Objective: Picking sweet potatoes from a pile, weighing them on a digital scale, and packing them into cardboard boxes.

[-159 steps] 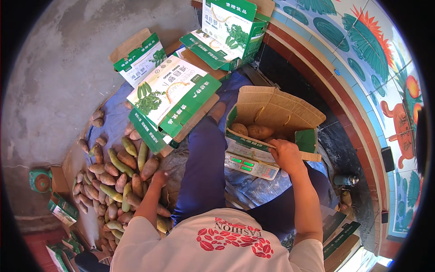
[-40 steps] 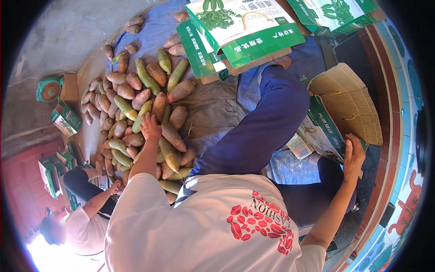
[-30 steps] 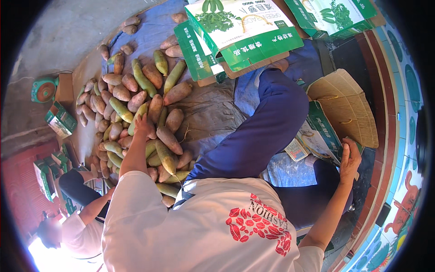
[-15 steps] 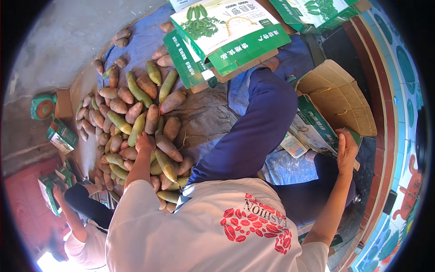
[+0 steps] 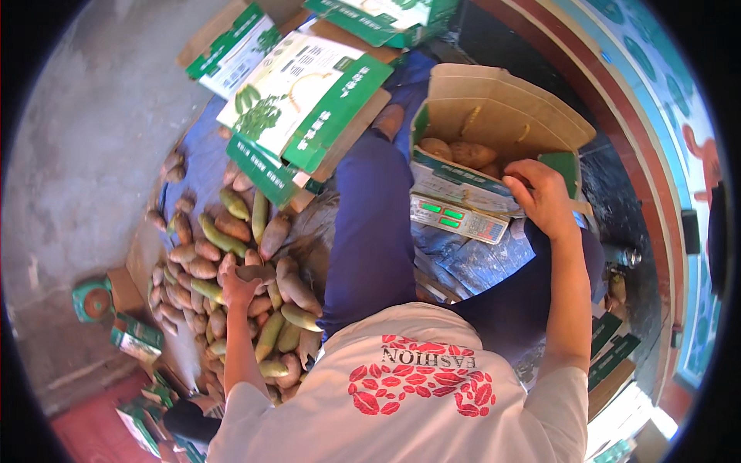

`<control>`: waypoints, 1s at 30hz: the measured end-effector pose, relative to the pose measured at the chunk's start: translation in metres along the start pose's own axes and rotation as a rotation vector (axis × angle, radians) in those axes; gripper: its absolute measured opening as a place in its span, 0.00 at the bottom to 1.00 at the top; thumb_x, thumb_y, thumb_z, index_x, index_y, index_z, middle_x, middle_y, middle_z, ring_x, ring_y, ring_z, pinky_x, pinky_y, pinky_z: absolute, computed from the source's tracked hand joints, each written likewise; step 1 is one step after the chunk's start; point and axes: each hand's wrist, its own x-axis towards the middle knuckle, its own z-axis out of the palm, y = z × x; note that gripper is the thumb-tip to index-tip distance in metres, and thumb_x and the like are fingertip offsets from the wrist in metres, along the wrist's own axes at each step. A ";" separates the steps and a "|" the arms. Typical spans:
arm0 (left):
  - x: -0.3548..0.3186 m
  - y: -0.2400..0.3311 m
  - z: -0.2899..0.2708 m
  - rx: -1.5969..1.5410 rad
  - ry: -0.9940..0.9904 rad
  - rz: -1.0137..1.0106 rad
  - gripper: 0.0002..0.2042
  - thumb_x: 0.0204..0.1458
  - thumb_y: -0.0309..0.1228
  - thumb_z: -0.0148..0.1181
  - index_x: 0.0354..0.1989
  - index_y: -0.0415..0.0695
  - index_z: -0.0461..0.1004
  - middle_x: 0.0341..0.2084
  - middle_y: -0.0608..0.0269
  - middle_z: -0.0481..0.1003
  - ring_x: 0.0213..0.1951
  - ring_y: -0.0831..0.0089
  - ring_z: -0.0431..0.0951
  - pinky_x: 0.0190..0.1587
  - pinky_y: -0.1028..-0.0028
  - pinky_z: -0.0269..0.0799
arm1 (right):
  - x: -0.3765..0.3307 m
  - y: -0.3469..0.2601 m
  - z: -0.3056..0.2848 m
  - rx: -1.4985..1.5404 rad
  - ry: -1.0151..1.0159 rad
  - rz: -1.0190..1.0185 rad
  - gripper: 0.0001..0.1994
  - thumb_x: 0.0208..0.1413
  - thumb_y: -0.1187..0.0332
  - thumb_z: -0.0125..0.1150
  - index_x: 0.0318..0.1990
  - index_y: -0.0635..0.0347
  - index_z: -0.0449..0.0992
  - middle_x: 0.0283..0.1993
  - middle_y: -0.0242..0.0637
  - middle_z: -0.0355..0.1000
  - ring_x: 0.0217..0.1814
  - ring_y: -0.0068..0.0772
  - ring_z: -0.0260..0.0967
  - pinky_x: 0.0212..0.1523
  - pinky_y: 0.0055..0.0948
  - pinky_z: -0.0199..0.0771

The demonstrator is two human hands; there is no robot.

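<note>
On the left, my left hand [image 5: 241,285] is closed around a reddish-brown root [image 5: 258,272], which looks like a sweet potato. Around it spreads a pile of similar roots [image 5: 202,268] mixed with long green radishes [image 5: 221,234]. At the right, my right hand [image 5: 544,199] grips the near rim of an open cardboard box [image 5: 463,179], its fingers curled over the edge. Several brown roots [image 5: 472,154] lie inside that box, below its raised flap. The box stands on a digital scale [image 5: 461,218] with lit green displays.
A green-and-white carton [image 5: 297,100] stands ahead of my bent leg, with more cartons [image 5: 386,19] behind it. Blue sheeting [image 5: 202,147] lies under the pile. A green round-faced device [image 5: 94,299] stands far left. Another person's dark-clothed leg [image 5: 189,420] shows lower left.
My view has turned right, bringing the box's contents and the scale's display into sight. My left hand has gone from reaching into the pile to holding a root. My right hand stays at the box.
</note>
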 end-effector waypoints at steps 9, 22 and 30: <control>-0.013 0.126 -0.127 -0.682 0.357 0.484 0.31 0.37 0.37 0.70 0.50 0.37 0.66 0.44 0.53 0.70 0.47 0.62 0.70 0.52 0.67 0.65 | -0.011 0.013 -0.013 -0.019 0.215 -0.015 0.07 0.52 0.67 0.60 0.31 0.62 0.75 0.29 0.43 0.72 0.32 0.48 0.71 0.33 0.40 0.70; -0.074 0.398 -0.145 -0.704 -0.048 0.982 0.30 0.38 0.43 0.71 0.48 0.37 0.70 0.39 0.53 0.74 0.41 0.69 0.75 0.44 0.71 0.70 | -0.026 0.026 -0.026 -0.055 0.407 0.066 0.09 0.54 0.64 0.59 0.29 0.61 0.74 0.27 0.42 0.71 0.32 0.48 0.70 0.32 0.41 0.69; -0.096 0.434 -0.102 -0.869 -0.412 1.012 0.32 0.52 0.37 0.61 0.63 0.40 0.54 0.45 0.50 0.72 0.44 0.67 0.74 0.47 0.71 0.70 | -0.026 0.027 -0.028 -0.049 0.425 0.077 0.09 0.54 0.64 0.59 0.29 0.60 0.74 0.27 0.42 0.71 0.32 0.48 0.70 0.32 0.41 0.69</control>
